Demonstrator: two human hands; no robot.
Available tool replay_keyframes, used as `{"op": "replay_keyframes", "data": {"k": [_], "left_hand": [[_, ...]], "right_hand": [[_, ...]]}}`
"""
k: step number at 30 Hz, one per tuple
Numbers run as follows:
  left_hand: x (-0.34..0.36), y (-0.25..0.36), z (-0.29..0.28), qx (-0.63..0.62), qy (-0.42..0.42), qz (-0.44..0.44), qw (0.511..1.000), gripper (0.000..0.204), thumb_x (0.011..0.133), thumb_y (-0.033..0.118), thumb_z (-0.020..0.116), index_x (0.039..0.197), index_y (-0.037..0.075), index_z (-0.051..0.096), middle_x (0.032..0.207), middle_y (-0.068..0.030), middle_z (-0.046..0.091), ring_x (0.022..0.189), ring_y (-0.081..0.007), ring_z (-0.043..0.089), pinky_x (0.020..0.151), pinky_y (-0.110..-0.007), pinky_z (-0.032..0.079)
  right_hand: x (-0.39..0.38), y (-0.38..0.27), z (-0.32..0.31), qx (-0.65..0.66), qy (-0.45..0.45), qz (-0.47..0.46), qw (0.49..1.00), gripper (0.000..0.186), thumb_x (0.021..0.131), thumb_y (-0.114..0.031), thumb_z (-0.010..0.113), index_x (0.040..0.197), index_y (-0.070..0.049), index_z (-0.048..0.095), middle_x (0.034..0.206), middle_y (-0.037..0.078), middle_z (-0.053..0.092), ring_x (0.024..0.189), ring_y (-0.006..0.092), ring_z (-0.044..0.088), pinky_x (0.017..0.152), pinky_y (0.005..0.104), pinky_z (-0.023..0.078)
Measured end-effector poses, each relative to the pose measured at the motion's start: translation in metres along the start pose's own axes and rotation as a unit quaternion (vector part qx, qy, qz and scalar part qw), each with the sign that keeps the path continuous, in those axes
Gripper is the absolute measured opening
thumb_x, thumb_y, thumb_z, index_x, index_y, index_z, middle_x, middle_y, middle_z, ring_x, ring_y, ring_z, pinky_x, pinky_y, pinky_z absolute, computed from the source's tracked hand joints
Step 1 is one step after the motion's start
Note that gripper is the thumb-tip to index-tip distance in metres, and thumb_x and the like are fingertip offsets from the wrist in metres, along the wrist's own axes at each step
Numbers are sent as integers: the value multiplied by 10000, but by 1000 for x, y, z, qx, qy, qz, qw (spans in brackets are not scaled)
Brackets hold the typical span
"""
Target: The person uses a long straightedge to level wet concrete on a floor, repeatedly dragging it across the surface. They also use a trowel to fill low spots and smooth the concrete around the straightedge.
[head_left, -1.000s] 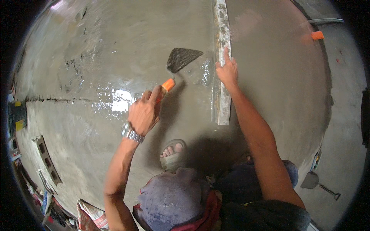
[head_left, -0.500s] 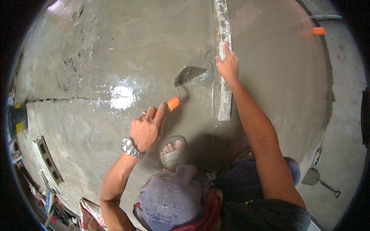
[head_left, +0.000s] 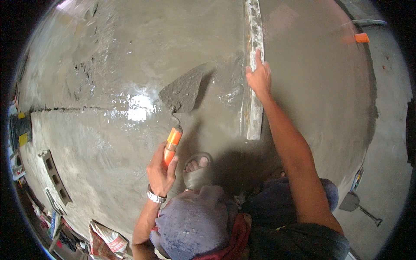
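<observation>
My left hand (head_left: 162,172), with a watch at the wrist, is closed round the orange handle of a trowel (head_left: 181,90). The blade is coated in grey mortar and hangs over the wet cement floor (head_left: 108,143), casting a shadow to its right. My right hand (head_left: 259,79) grips a long, pale straightedge (head_left: 254,117) smeared with cement, one finger stretched along its top. The bar lies on the wet surface and runs away from me, past the upper edge of the view. My sandalled foot rests on the floor between my arms.
A hollow concrete block (head_left: 55,177) stands at the left, with a crumpled paper sack (head_left: 106,240) below it. On the right, beyond the wet cement's dark edge, lie a shovel (head_left: 356,204) and an orange-handled tool (head_left: 362,38). A crack-like line (head_left: 69,109) crosses the floor at left.
My left hand has turned over and drawn back slightly, swinging the trowel left so its mortar-coated face now shows broadly. The straightedge and my right hand have shifted slightly right.
</observation>
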State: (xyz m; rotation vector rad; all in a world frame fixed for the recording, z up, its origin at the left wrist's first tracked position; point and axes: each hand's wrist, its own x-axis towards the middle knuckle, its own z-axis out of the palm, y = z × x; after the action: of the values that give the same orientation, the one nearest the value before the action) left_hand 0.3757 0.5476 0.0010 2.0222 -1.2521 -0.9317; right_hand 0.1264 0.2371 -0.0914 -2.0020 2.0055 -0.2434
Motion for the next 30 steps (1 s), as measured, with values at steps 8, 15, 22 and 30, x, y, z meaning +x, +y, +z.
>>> {"op": "replay_keyframes", "data": {"k": [8,15,22,30], "left_hand": [[-28,-9,12,-132,32,-56,989,426,847,143,636,1234,4,526,955,-155,651,849,-216,628,774,-319,478],[-59,-59,10,-236,168,-125,949,354,905,178,599,1192,-6,505,912,-38,564,807,-122,514,728,-258,438],[-64,-157,-37,-175,360,-163,902,245,957,301,542,1013,64,511,780,15,484,671,-76,433,598,-235,376],[-95,-269,-93,-66,523,-224,820,385,932,430,548,926,47,517,719,-3,471,624,-107,434,567,-257,380]], "right_hand": [[4,1,1,49,-12,8,999,793,812,-218,623,1490,-236,213,1307,381,417,1247,498,396,1053,493,331],[23,-8,-4,48,-3,8,999,810,813,-189,626,1495,-233,191,1289,393,428,1262,503,377,1062,489,321],[5,-10,1,31,-13,3,999,812,807,-189,633,1493,-224,200,1301,400,405,1254,498,389,1054,491,328],[-2,-7,7,40,0,-14,999,809,780,-166,644,1480,-153,237,1175,375,488,1120,489,488,992,501,374]]}}
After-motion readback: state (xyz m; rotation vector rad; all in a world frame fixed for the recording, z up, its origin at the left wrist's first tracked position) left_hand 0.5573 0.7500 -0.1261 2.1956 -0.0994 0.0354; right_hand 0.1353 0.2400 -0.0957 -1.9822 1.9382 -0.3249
